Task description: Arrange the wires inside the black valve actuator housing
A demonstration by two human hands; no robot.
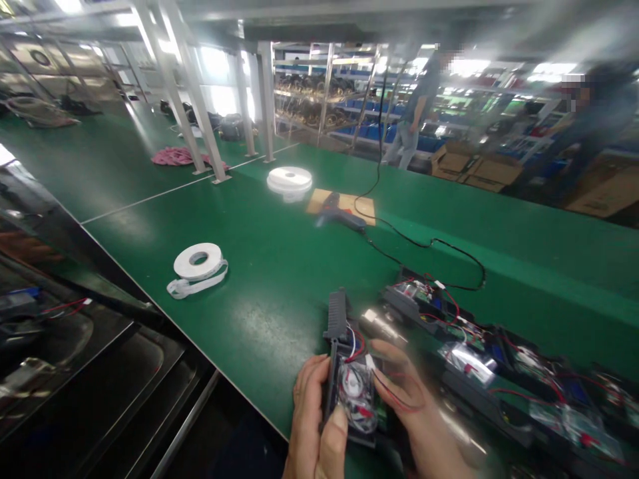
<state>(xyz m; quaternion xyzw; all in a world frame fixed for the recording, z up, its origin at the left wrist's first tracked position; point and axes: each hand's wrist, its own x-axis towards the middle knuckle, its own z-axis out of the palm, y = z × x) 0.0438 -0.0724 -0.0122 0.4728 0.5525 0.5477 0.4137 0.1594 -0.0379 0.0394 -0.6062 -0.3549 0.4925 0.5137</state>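
My left hand [312, 426] wraps around the left edge of a black open electronic unit [349, 386] with red, white and blue wires and a clear-covered board inside; its thumb presses on the front. My right hand [419, 412] is at the unit's right side, fingers curled and pinching at the red wires near a small white connector. The unit is held just above the green table [279, 266], at its near edge. The picture is smeared by motion.
A row of several similar open black units [499, 359] with red wires lies to the right. A roll of white tape [198, 263] lies left, another [289, 179] farther back. A glue gun [342, 216] with a black cable rests on cardboard. Two people stand by shelves behind.
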